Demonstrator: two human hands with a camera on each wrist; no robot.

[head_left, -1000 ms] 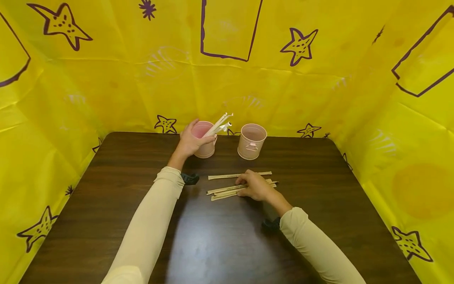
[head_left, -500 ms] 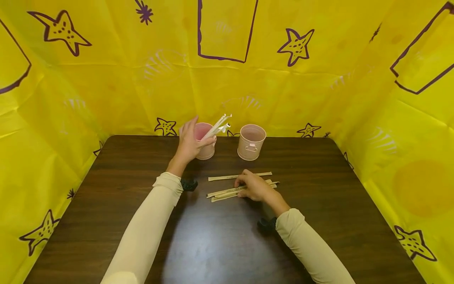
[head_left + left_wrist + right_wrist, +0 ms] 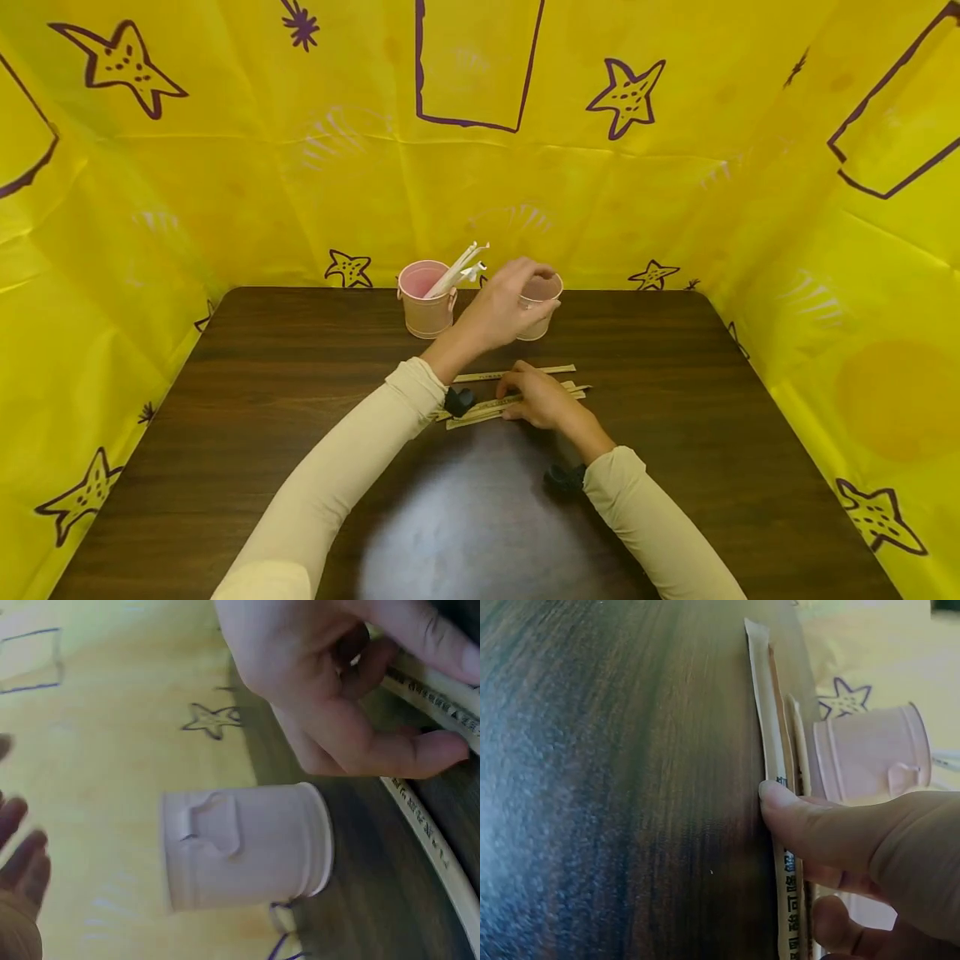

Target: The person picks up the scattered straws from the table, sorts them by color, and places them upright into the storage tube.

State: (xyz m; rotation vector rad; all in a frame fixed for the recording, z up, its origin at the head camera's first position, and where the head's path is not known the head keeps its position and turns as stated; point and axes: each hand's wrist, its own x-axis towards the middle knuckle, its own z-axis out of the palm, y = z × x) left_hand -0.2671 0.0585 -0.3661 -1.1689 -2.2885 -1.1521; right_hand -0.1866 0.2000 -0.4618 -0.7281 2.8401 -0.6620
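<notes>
Tan paper covers the thin straws (image 3: 765, 705) that lie in a bunch on the dark table (image 3: 247, 400). They are nearer the person than the left bucket (image 3: 429, 318) and the right bucket (image 3: 259, 844), both pink. From where I stand, the right hand (image 3: 546, 398) pinches the bunch near its middle, thumb on one side and bent fingers on the other. I can't tell how many straws it has. The left hand (image 3: 504, 307) is up by the right bucket, with loose fingers and nothing in them. The fingers that show in the left wrist view are apart from the bucket.

These straws look very light, so I'd guess they are easy to lift. They seem stiff along their length, but a hard squeeze could crush them. Their paper may be slippery, and one could slide past the others. The middle looks like the best place to hold them, squeezed gently together.

Long and skinny, they run from left to right, with their right ends a little farther from the person. Their ends don't quite line up. One lone straw (image 3: 480, 377) lies behind the bunch, nearer the buckets, and points almost the same way.
</notes>
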